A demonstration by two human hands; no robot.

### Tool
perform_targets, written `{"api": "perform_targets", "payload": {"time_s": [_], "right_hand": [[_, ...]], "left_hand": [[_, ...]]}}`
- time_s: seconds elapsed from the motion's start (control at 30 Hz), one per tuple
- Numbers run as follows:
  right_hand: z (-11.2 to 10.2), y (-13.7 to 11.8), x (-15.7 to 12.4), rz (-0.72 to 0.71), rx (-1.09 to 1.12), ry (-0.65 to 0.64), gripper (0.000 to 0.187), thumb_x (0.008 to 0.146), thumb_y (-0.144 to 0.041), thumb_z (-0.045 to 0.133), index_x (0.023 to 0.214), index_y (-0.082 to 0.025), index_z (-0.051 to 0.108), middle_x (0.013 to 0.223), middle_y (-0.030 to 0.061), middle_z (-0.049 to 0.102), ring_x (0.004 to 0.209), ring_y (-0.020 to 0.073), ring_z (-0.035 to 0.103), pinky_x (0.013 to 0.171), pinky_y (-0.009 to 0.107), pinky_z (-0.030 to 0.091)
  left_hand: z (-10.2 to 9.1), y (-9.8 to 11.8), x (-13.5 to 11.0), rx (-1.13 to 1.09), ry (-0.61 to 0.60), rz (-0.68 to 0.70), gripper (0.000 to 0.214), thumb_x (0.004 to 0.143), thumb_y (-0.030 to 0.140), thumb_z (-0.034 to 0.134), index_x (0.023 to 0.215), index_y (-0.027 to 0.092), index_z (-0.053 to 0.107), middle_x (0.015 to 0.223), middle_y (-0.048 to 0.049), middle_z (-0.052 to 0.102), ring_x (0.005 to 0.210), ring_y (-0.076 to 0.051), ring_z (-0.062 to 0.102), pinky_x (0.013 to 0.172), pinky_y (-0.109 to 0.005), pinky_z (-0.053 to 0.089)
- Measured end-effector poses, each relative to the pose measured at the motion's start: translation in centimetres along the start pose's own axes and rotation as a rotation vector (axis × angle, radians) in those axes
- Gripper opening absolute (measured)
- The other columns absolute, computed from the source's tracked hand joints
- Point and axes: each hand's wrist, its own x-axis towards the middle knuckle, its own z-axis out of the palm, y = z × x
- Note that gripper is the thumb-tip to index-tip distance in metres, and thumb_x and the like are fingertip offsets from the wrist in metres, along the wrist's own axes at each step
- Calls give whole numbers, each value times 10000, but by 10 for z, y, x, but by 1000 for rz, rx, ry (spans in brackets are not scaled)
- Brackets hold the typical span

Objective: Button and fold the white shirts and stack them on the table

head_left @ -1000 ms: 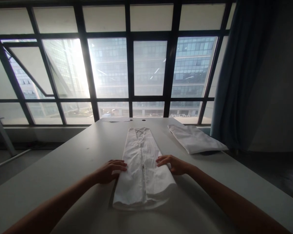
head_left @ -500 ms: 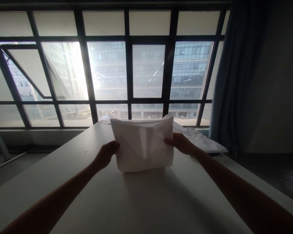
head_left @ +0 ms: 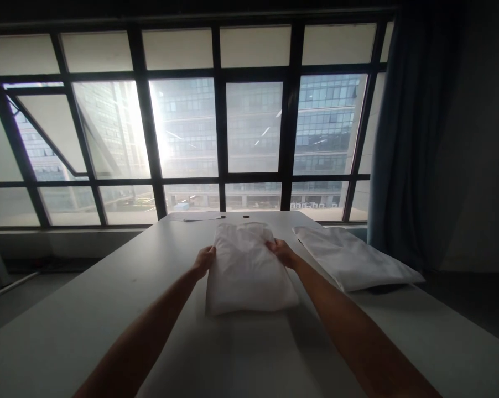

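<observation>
A folded white cloth (head_left: 249, 273) is between my two hands over the middle of the table, its near edge hanging lower than its far edge. My left hand (head_left: 205, 261) grips the left side, fingers closed with the thumb toward me. On the opposite side my right hand (head_left: 281, 251) pinches the cloth near its upper right corner. Fingertips of both hands are partly hidden behind the fabric. A shadow falls below the near edge; whether that edge touches the tabletop, I cannot tell.
Another white cloth (head_left: 353, 260) lies flat at the right edge of the white table (head_left: 158, 331). Some thin white sheets (head_left: 195, 216) rest at the far end, beside two dark round holes. Beyond stand a framed window (head_left: 183, 127) and a dark curtain (head_left: 411, 143).
The folded cloth has tipped from nearly upright to flatter, its broad face now turned upward. Both hands still hold its sides and have come closer together. The camera view has tilted slightly.
</observation>
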Motion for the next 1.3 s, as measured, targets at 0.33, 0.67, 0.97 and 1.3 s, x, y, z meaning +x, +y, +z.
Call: {"api": "perform_targets", "payload": {"time_s": [0.33, 0.67, 0.97, 1.3], "right_hand": [[7, 47, 11, 63, -438, 157, 523, 791, -370, 667, 1232, -93, 621, 1196, 172, 667, 1045, 256, 653, 825, 272, 494], [6, 47, 2, 5, -263, 202, 483, 842, -319, 604, 1270, -94, 597, 1040, 144, 727, 885, 210, 693, 754, 264, 520], [6, 39, -6, 57, -374, 149, 343, 854, -309, 560, 1070, -83, 701, 1035, 153, 724, 955, 264, 669, 773, 295, 501], [34, 16, -6, -143, -951, -40, 602, 951, -477, 410, 1466, -165, 410, 1551, 140, 327, 1444, 268, 242, 1166, 459, 161]], "left_hand": [[-3, -29, 3, 207, -59, -193, 261, 796, 331, 610, 902, 103, 682, 693, -47, 654, 574, -168, 598, 519, -247, 436], [-4, -25, -9, 137, -77, -26, 247, 784, 355, 624, 809, 118, 688, 719, -55, 663, 689, -176, 610, 584, -241, 444], [-7, -13, -10, 210, -164, -238, 237, 789, 362, 602, 784, 128, 643, 638, -37, 611, 614, -177, 607, 588, -293, 501], [28, 0, -10, 942, -113, 261, 579, 966, 449, 296, 1412, 107, 435, 1519, -199, 366, 1408, -331, 325, 1097, -494, 306]]}}
